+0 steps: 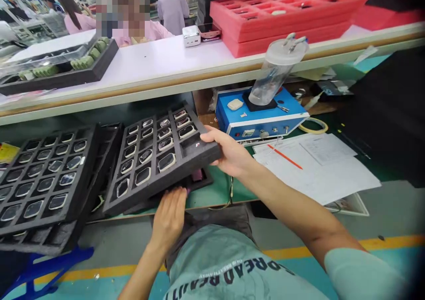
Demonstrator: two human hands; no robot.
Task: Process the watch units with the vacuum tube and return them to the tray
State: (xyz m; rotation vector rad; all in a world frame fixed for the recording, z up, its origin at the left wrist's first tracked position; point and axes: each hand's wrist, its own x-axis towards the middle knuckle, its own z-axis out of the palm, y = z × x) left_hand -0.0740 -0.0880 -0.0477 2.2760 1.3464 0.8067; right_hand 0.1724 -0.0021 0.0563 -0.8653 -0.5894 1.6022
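Note:
My right hand [229, 151] grips the right front corner of a black foam tray [156, 180], thumb on top and fingers beneath. That tray is tilted, its right side raised off the tray below. Its square pockets hold several watch cases with dark faces [166, 161]; the pocket near my thumb shows only a small pale piece. At the tray's near edge lies my left hand [169, 216], palm down, fingers stretched forward with the tips partly hidden under it. Another dark tray [202, 178] shows underneath, with a pinkish piece [197, 174] in it.
More stacked trays of watch cases [71, 202] stand at the left. A blue control box [262, 118] carries a clear cylinder [275, 74]. Papers [318, 171] with an orange pen [284, 156] lie right. Above, a shelf [156, 65] holds red foam trays [282, 25]. People sit beyond.

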